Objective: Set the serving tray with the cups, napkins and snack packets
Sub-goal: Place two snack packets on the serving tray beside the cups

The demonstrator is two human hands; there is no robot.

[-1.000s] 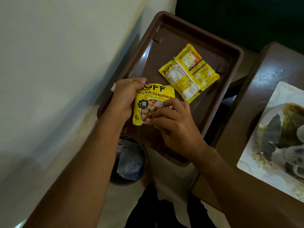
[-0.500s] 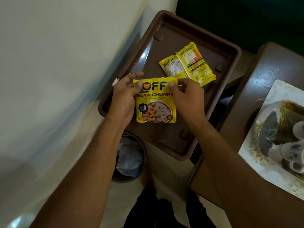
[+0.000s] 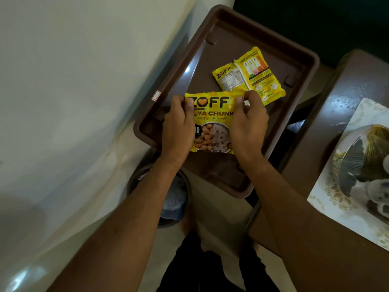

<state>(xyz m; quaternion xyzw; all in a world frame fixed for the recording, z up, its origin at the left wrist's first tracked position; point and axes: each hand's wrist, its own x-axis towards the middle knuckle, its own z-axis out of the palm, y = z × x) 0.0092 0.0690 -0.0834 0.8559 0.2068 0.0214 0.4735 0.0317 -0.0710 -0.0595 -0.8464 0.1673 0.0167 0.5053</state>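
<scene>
A soya-chunk packet [image 3: 212, 121], clamped at its sides by the left hand [image 3: 179, 127] and right hand [image 3: 248, 125] over the serving tray [image 3: 303, 66], is best lowered flat, just short of the second packet [image 3: 250, 75] beyond the right hand.

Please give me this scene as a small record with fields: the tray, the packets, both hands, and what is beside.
tray: brown serving tray, no cups or napkins visible on it
packet in hands: yellow soya chunks packet, front up, above the tray
other packet: yellow packet lying back up on the tray
left hand: grips the packet's left edge
right hand: grips its right edge
beside: brown table on the right
</scene>
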